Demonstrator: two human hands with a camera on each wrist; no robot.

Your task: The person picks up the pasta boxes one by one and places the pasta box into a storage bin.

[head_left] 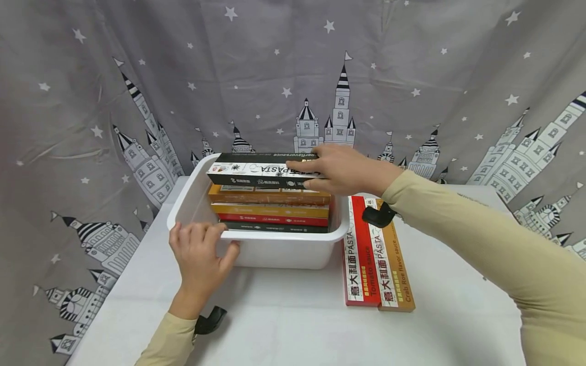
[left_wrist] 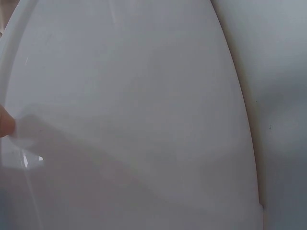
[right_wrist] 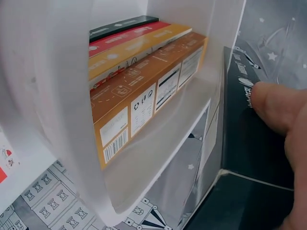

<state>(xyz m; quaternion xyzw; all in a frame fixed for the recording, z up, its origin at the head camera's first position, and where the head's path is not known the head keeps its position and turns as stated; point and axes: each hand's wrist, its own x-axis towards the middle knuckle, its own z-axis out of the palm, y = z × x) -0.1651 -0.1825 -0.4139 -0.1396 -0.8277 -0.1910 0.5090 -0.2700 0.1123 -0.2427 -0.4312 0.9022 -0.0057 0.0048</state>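
My right hand [head_left: 343, 168] grips one end of a black and white pasta box [head_left: 256, 170], holding it above the back of a white plastic bin [head_left: 284, 254]. In the right wrist view, the thumb presses the black box [right_wrist: 254, 139], which is outside the bin's opening. My left hand [head_left: 197, 259] pinches the bin's front rim, fingers over the edge and thumb outside. Inside the bin, a black box [head_left: 274, 226], a red box [head_left: 274, 220], a yellow box [head_left: 270, 209] and an orange-brown box [head_left: 270, 197] stand in a row, front to back.
Right of the bin, a red tomato sauce pasta box [head_left: 361, 274] and an orange crab roe pasta box [head_left: 393, 274] lie side by side on the white table [head_left: 293, 320]. A grey curtain [head_left: 256, 66] printed with castles and stars hangs behind.
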